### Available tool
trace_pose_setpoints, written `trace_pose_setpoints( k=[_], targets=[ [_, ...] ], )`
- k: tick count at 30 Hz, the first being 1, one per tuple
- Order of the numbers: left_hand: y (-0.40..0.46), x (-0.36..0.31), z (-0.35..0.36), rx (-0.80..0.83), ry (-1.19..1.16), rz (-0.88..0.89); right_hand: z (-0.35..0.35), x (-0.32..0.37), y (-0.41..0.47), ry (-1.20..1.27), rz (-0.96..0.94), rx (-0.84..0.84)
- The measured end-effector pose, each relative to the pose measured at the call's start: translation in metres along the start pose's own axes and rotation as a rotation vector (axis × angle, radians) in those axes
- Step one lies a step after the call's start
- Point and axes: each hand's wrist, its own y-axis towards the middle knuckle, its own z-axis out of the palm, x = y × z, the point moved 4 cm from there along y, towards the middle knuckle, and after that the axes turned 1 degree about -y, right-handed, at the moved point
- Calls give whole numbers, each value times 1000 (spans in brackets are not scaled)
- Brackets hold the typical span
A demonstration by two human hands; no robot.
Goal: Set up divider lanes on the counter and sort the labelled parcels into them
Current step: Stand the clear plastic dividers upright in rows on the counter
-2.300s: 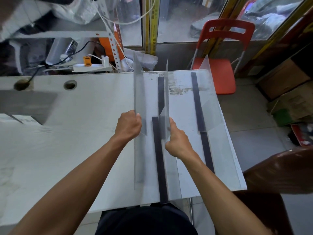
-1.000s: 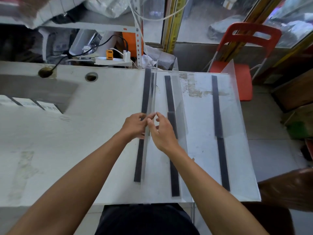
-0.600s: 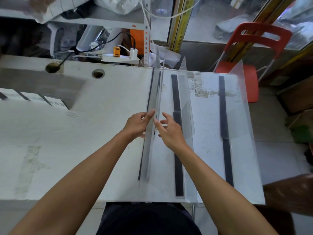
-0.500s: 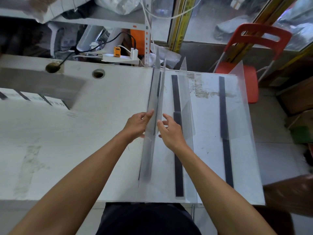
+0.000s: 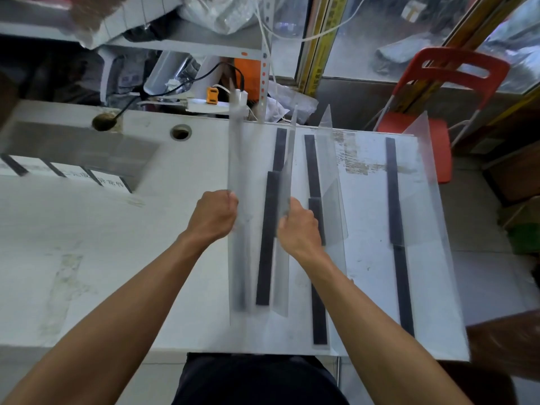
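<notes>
Several clear plastic divider panels with black base strips stand in rows on the white counter point(image 5: 117, 244). My left hand point(image 5: 214, 213) grips the leftmost clear divider point(image 5: 238, 159), which looks blurred and stands apart from the others. My right hand point(image 5: 298, 222) grips the neighbouring clear divider point(image 5: 287, 162) beside its black strip point(image 5: 267, 238). Two more dividers stand to the right, one point(image 5: 330, 182) by my right hand and one point(image 5: 420, 185) near the counter's right edge. No parcels show on the counter.
White labels with black bars point(image 5: 67, 175) lie at the counter's left. Two round holes point(image 5: 181, 132) sit near the back edge. A power strip with an orange plug point(image 5: 211, 96) and cables lie behind. A red chair point(image 5: 438, 112) stands at the back right.
My hands went from open fingers touching one paired divider to gripping separate panels. The left panel has moved left, away from the one in my right hand.
</notes>
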Motion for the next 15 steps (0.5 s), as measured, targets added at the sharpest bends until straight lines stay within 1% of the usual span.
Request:
trace_pose_setpoints(
  k=[3,7,15],
  targets=[
    [2,10,-18,-28,74,-28,1,3,-5,-46,-17,-14],
    [-4,21,-26,7,136,-46,5,7,-11,-76,-27,-19],
    [-13,35,-33,13,101,-64,23,28,-15,1,-39,-17]
  ],
)
